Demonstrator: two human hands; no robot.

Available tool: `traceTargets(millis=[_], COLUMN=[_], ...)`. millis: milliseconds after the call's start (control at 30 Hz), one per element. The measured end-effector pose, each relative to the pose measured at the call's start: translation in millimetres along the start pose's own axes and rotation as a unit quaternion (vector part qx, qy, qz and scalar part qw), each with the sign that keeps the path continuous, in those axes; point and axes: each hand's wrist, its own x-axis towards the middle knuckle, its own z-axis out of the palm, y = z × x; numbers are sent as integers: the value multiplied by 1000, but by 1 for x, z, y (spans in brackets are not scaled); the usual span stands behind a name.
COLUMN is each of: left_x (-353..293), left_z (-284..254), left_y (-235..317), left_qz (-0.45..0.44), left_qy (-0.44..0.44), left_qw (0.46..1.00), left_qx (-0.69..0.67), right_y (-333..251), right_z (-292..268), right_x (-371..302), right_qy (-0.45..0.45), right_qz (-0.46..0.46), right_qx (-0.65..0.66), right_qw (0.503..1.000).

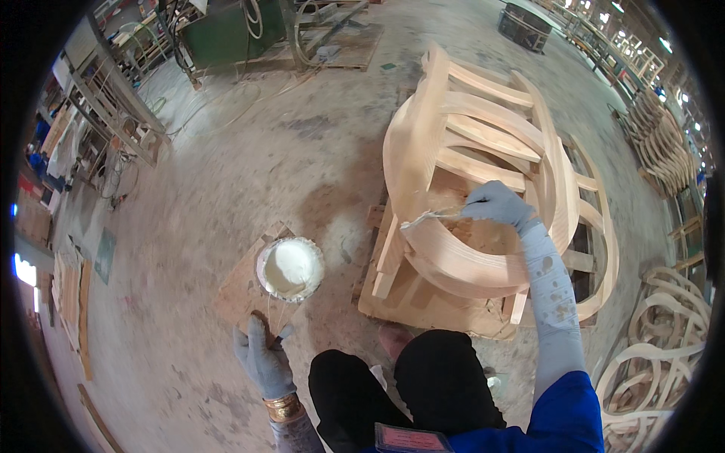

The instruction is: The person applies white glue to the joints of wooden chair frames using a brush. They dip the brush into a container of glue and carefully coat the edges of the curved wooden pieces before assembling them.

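- Head view: the right hand (498,205), in a grey glove, has its fingers curled tight around a thin tool (419,218) with white goo on its end.
- That end is at the curved edge of a pale wooden frame (468,268). I can't say if it touches the wood or is just above it.
- The frame is in front of the person, to the right, on a flat brown sheet (453,318).
- The left hand (268,368) is low down, near a round pot (320,278). Its fingers are a bit bent and spread. I can't see well if it has hold of anything.
- The pot sits on a small board (240,287), with white goo (294,264) inside.
- Goo could drip on the wood or the floor if the tool has too much on it.
- The pot could tip and spill if the left hand or a knee (332,377) bumps it.
- The thin tool could slip and smear the wood if the glove gets sticky.
- The frame could wobble if the tool pushes hard, because its bars look uneven underneath.
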Motion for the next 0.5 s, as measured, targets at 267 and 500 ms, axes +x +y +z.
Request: traceTargets(millis=[267,500], left_x=[0,-6], left_z=[-8,-11], left_y=[5,5], left_qz=[-8,-11], left_qy=[-12,1], left_qw=[999,1000], left_qx=[-32,-26], right_y=[-36,-22], right_z=[10,-4], right_x=[9,-5], right_qy=[-32,-12], right_qz=[39,67], right_qx=[15,-14], right_qw=[999,998])
